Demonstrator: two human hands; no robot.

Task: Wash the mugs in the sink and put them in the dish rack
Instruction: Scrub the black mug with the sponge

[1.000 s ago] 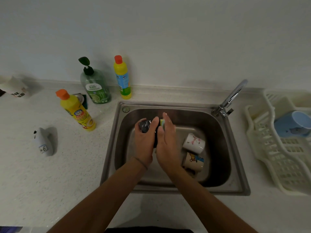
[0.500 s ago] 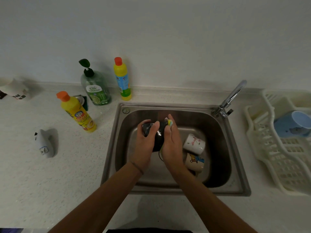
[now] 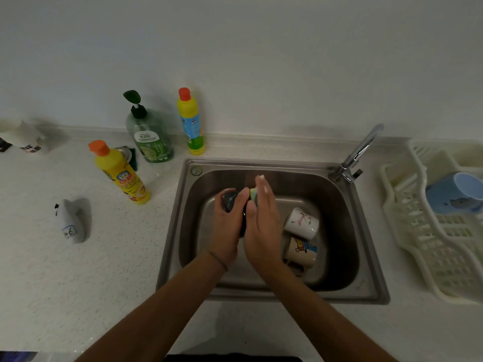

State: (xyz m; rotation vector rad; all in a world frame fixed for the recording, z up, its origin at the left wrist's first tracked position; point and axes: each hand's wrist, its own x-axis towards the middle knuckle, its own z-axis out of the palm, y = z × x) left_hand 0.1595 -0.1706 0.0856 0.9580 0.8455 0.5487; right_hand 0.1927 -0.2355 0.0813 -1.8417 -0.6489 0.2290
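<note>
Scrubbing dark mug [image 3: 230,201] over sink [image 3: 339,231]: left hand [image 3: 227,228] grasps it, right hand [image 3: 262,226] presses sponge [image 3: 253,193], fingers straight. Blue mug [image 3: 454,195] racked in dish rack [image 3: 418,231]; two mugs [image 3: 302,223] unwashed in basin.

A dark mug [image 3: 230,201] is held over the sink [image 3: 339,226]. Two pale printed mugs [image 3: 302,223] lie tipped inside. A blue mug [image 3: 454,195] lies in the dish rack [image 3: 428,246].

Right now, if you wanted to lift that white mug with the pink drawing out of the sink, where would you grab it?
Probably around the body of the white mug, from above. It lies on its side in the sink, so the rounded wall faces up, and no handle shows.
</note>
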